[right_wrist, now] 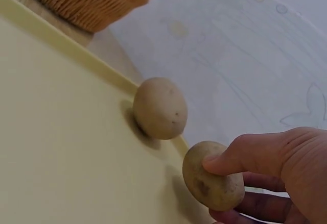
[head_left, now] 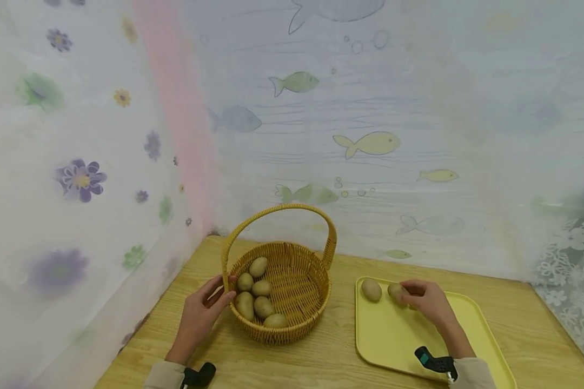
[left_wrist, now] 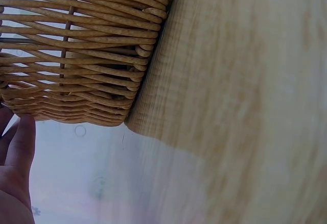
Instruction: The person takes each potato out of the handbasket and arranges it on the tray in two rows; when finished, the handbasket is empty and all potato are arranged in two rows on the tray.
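My right hand [head_left: 430, 302] pinches a potato [right_wrist: 212, 177] between thumb and fingers, close over the far edge of the yellow tray [head_left: 394, 340]. Another potato [head_left: 371, 290] lies just left of it, in the tray's far left corner. On the left, a wicker basket [head_left: 316, 319] with a tall arched handle stands on the table. Several potatoes [head_left: 263, 307] are gathered along its left side. My left hand [head_left: 201, 313] holds the basket at its left rim, by the foot of the handle; the left wrist view shows the fingers [left_wrist: 20, 142] against the weave.
The wooden table [head_left: 253, 364] runs back to a wall covering [head_left: 379, 216] printed with fish. A flowered covering [head_left: 102, 232] borders the left side, and a white lace-like panel [head_left: 576, 286] is at the right. A strip of table separates basket and tray.
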A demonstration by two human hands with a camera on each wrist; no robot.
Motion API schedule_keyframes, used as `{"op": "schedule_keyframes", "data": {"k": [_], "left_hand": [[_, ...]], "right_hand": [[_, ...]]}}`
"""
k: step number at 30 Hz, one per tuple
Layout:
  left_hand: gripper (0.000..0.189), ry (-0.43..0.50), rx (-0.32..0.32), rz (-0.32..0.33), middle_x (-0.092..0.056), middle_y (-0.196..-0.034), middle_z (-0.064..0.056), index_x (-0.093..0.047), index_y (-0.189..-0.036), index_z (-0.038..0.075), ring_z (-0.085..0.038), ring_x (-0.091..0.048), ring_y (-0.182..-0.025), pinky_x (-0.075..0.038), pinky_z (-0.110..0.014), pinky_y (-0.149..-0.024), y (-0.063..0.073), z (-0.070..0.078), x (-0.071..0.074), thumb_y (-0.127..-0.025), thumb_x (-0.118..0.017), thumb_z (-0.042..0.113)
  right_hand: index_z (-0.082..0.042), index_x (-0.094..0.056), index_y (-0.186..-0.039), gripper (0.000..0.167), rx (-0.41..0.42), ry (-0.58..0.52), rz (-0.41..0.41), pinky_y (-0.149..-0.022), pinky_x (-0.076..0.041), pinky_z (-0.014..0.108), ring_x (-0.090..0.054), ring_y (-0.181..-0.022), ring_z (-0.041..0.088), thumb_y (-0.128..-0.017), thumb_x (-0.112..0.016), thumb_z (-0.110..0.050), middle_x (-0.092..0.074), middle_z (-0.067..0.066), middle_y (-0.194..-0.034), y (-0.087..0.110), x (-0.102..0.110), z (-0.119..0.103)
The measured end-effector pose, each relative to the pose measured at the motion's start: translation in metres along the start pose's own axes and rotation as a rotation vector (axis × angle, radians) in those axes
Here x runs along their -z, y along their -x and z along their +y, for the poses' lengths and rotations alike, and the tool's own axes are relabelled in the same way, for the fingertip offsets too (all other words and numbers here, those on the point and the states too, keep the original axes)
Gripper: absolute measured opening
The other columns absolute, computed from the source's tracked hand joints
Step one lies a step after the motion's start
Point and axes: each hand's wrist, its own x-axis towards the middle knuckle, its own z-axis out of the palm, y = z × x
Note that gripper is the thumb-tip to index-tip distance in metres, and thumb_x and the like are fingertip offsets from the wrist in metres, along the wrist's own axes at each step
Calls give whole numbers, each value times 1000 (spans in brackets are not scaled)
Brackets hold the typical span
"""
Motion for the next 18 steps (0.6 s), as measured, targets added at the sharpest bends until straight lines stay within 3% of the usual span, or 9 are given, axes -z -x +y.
{"op": "schedule_keyframes", "data": {"k": [4, 12, 18], "left_hand": [[50, 3, 1, 6, -62, -139, -23, -58, -143, -5, -38, -52, -136, -49, -24, -104, 0, 0, -1, -100, -74, 14], [49, -17, -13, 18, -60, -140, -24, -58, -142, -7, -37, -52, -135, -49, -24, -103, -1, -2, -1, -100, -74, 13], [48, 2, -11, 13, -62, -138, -24, -59, -142, -6, -41, -51, -136, -49, -25, -105, 0, -1, -1, -100, -74, 12]], "right_hand": [[13, -63, -134, 47, -23, 2, -6, -71, -61, 33, -67, -100, 26, -97, -77, -13, -70, 23, -121, -1, -1, 2], [13, -63, -133, 48, -21, 30, -8, -73, -60, 32, -67, -105, 32, -97, -76, -16, -69, 24, -122, -2, -2, 5], [12, -63, -133, 47, -7, 40, -2, -71, -60, 31, -67, -100, 26, -98, -75, -15, -69, 23, -121, -2, -3, 7]]}}
